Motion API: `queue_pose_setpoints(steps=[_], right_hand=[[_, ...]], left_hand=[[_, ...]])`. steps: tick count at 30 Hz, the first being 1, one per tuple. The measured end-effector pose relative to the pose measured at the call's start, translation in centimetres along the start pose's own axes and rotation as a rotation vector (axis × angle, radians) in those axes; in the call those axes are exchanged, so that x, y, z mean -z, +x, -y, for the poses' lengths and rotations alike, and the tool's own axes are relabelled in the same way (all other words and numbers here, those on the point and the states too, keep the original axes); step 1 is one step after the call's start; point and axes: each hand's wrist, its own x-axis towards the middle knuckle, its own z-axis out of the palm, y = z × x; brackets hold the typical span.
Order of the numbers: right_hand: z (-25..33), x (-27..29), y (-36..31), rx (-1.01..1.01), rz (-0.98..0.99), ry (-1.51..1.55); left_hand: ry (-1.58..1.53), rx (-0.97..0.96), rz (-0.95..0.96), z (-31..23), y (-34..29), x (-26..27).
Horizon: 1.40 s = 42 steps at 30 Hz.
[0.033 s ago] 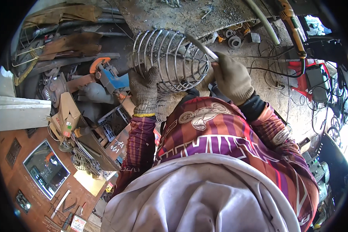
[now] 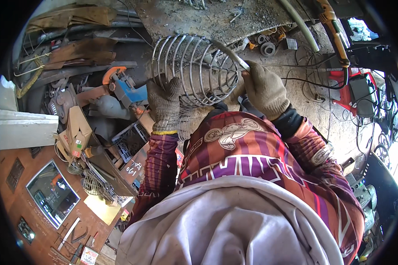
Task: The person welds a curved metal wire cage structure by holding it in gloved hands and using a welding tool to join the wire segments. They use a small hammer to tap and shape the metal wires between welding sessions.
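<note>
A cage of bent metal rods, ringed and narrowing to the right, lies on its side in front of me. My left hand, in a knit work glove, is closed on a rod at the cage's wider left end. In my gloved right hand is a long flat metal file, gripped near its right end. The file lies slantwise over the upper right of the cage, its far end by the upper rods. Whether it touches them I cannot tell. My right fingers are partly hidden.
Beyond the cage is a dirty workbench with metal scraps. An orange-and-blue machine and a cardboard box stand to the left. A yellow-handled power tool hangs at upper right, its cable near a red-and-grey machine.
The file has turned slightly and shows a narrower face, and my right hand has shifted a little. My left hand and the cage have stayed in place.
</note>
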Motion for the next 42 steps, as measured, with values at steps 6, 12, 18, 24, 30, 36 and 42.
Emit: queue_pose_setpoints(steps=[6, 12, 18, 24, 30, 36, 42], right_hand=[[0.3, 0.5, 0.0, 0.146, -0.104, 0.1], [1.4, 0.6, 1.2, 0.156, -0.107, 0.047], [1.8, 0.8, 1.6, 0.028, -0.047, -0.024], [1.6, -0.1, 1.9, -0.019, -0.015, -0.081], [1.7, 0.1, 2.5, -0.002, 0.106, -0.159], [0.3, 1.0, 2.7, -0.053, -0.214, 0.208], [-1.9, 3.0, 4.1, -0.3, -0.287, 0.585]], left_hand=[[-0.152, 0.028, 0.024, -2.1, 0.2, 0.4], [-0.196, 0.086, 0.036, -2.3, -0.1, 0.5], [0.016, 0.177, 0.121, -1.9, -0.4, 1.0], [-0.275, 0.218, 0.046, -4.0, -0.1, 1.2], [-0.15, 0.199, 0.082, -3.4, -0.2, 1.2], [-0.476, 0.072, 0.098, -0.4, -0.3, 0.1], [-1.396, 0.537, -0.021, 2.6, -0.4, 1.6]])
